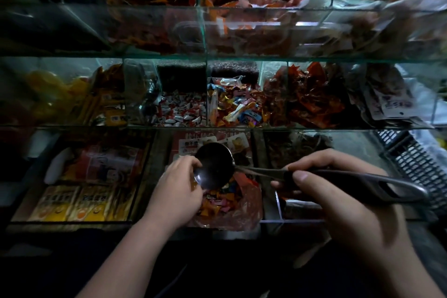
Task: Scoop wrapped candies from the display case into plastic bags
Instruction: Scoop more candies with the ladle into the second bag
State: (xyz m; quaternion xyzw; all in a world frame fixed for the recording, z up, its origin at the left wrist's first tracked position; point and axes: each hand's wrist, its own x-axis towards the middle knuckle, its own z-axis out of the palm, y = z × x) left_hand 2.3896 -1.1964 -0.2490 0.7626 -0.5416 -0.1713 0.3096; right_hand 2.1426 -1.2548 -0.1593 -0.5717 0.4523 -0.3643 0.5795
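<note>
My right hand (336, 189) grips the dark handle of a metal ladle (214, 166), whose round bowl is tipped over a clear plastic bag (242, 210). Colourful wrapped candies (217, 201) lie inside the bag. My left hand (180, 189) holds the bag's rim at its left side, fingers curled, right beside the ladle bowl. The bag sits in front of the glass display case (217, 127). In the case's middle row, one compartment holds mixed colourful wrapped candies (234, 106) and the one to its left holds white and red ones (181, 110).
Glass shelves rise in tiers, with orange and red snack packets (312, 97) in other compartments. Flat yellow packets (72, 203) lie in the bottom left bin. A dark plastic crate (416, 162) stands at the right. The scene is dim.
</note>
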